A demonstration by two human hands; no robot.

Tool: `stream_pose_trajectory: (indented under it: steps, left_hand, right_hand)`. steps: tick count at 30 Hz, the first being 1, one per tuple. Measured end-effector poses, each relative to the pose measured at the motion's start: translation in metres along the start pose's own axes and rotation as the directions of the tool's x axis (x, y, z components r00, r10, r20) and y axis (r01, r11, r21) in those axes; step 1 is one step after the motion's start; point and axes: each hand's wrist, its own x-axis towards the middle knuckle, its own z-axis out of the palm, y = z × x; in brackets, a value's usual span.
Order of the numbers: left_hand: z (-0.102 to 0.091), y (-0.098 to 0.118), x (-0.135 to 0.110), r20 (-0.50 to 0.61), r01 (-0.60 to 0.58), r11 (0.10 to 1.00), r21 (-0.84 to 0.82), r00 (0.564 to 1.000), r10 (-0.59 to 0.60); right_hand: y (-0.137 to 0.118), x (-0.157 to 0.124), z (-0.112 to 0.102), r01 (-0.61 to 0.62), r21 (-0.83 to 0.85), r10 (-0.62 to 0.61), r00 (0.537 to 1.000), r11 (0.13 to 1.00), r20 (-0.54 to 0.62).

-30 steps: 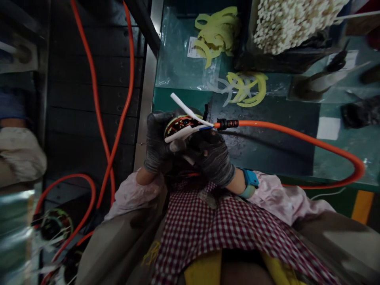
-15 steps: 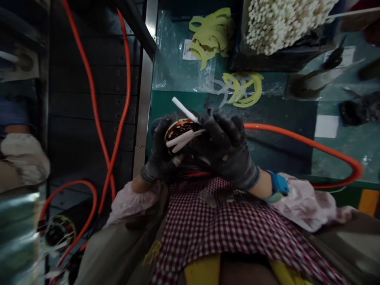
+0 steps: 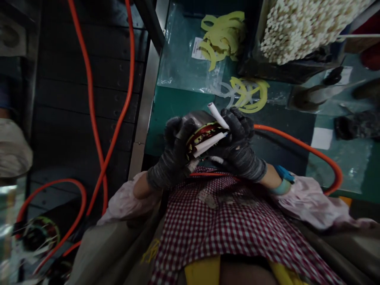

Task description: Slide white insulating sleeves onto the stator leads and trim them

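Both my hands wear dark grey gloves and meet at the near edge of the green bench. My left hand (image 3: pixel 172 158) is wrapped round a round motor stator (image 3: pixel 203 134) with copper windings and a yellow-green rim. My right hand (image 3: pixel 240 148) is closed over the stator's right side, fingers curled on the white sleeves (image 3: pixel 212 141) that stick out of it. One white sleeve (image 3: pixel 217 115) points up and back. An orange cable (image 3: pixel 299 144) runs right from behind my right hand and loops round to my lap.
Yellow curved plastic strips (image 3: pixel 222 37) lie in a clear bag at the back, more strips (image 3: pixel 249 91) nearer. A black bin of white tubes (image 3: pixel 299 27) stands at the back right. Orange cables (image 3: pixel 92 99) hang at the left over a dark rack; another stator (image 3: pixel 38 235) lies below.
My right hand has slid from under the stator up over its right side, covering the black cable end. The stator has tilted and both hands have shifted slightly right.
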Motion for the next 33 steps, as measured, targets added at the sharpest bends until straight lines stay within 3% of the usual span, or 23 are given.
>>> stream_pose_trajectory:
  steps: [7, 12, 15, 18, 23, 29, 33]
  left_hand:
    - [-0.008, 0.005, 0.003, 0.048, 0.064, 0.989, -0.133, 0.997, -0.058]
    - [-0.002, 0.012, 0.011, -0.043, 0.069, 0.995, -0.069, 0.996, -0.072]
    - [0.002, 0.016, 0.021, -0.070, 0.040, 0.997, -0.062, 0.997, -0.045]
    - [0.002, 0.020, 0.030, -0.035, 0.032, 0.995, -0.094, 0.999, -0.036]
    - [-0.002, 0.022, 0.038, 0.042, 0.028, 0.993, -0.115, 0.999, -0.023]
    - [0.002, 0.021, 0.035, 0.071, 0.090, 0.992, -0.089, 0.994, -0.083]
    - [0.003, 0.024, 0.035, 0.062, 0.051, 0.993, -0.102, 0.997, -0.045]
  right_hand:
    - [-0.010, -0.016, 0.009, -0.003, 0.001, 0.003, 0.998, 1.000, -0.063]
    - [-0.008, -0.013, 0.003, -0.046, -0.013, 0.045, 0.998, 0.999, -0.042]
    - [0.004, -0.006, -0.012, 0.001, 0.017, -0.001, 1.000, 1.000, 0.011]
    - [0.016, 0.001, -0.026, 0.117, -0.057, -0.114, 0.991, 0.991, 0.065]
    - [0.031, 0.012, -0.038, 0.363, -0.052, -0.349, 0.921, 0.930, 0.174]
    - [0.041, 0.017, -0.041, 0.402, -0.041, -0.384, 0.897, 0.915, 0.220]
    - [0.041, 0.009, -0.029, 0.315, -0.086, -0.301, 0.943, 0.945, 0.145]
